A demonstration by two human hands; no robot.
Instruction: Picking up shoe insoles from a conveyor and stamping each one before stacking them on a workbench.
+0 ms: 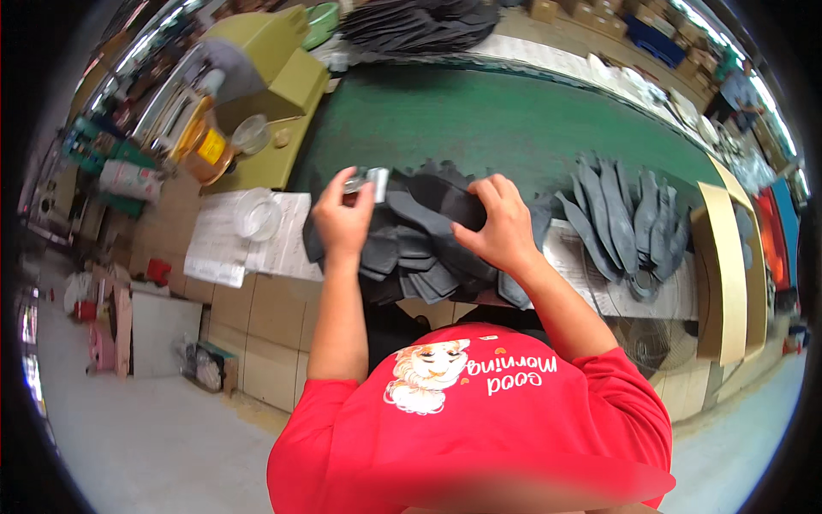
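Note:
In front of me lies a heap of dark grey, curved flat pieces (415, 257), spread along the near edge of a green work surface (497, 111). My left hand (341, 221) is closed at the heap's left side, pinching a small object with a silvery-white end (378, 182); blur hides its exact kind. One dark grey piece (452, 203) stands partly raised from the heap. My right hand (507, 224) grips its right edge between thumb and fingers. A second group of similar pieces (616, 206) is fanned out farther right.
Left of the heap, a clear plastic cup (258, 216) sits on paper sheets (210, 244). Beyond stand an olive-green machine (278, 90) and an amber container (205, 152). An open cardboard box (726, 265) and a fan (646, 341) flank my right. More dark pieces (419, 24) are stacked at the far side.

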